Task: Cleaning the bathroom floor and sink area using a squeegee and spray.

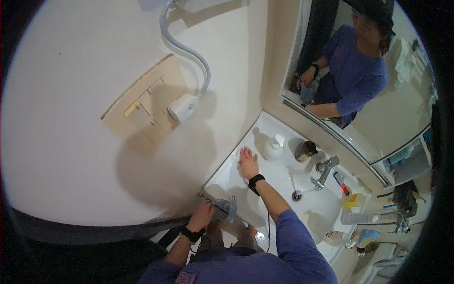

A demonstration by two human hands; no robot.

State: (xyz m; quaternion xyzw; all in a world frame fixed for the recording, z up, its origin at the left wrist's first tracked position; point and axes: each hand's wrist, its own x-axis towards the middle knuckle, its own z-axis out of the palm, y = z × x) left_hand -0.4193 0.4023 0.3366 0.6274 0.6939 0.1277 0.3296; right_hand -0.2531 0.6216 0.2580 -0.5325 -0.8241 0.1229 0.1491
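Observation:
My left hand (202, 215) is closed round a translucent bluish cup (229, 211) at the near left corner of the white washbasin (283, 176). A thin dark stick-like thing (218, 206) lies along the cup; its kind is unclear. My right hand (248, 163) lies flat on the basin's left ledge, fingers stretched out. Something whitish shows at its fingertips, too faint to name. Beyond that hand stands a white pump bottle (273, 148), with a dark-topped jar (306, 151) to its right.
A chrome tap (326, 171) stands over the drain (296, 195). Along the right ledge are a red-and-black handled item (341, 183), a yellow bottle (352, 200) and a clear bottle (359, 218). A mirror (378, 113) hangs above; a plug (183, 108) sits in the wall panel.

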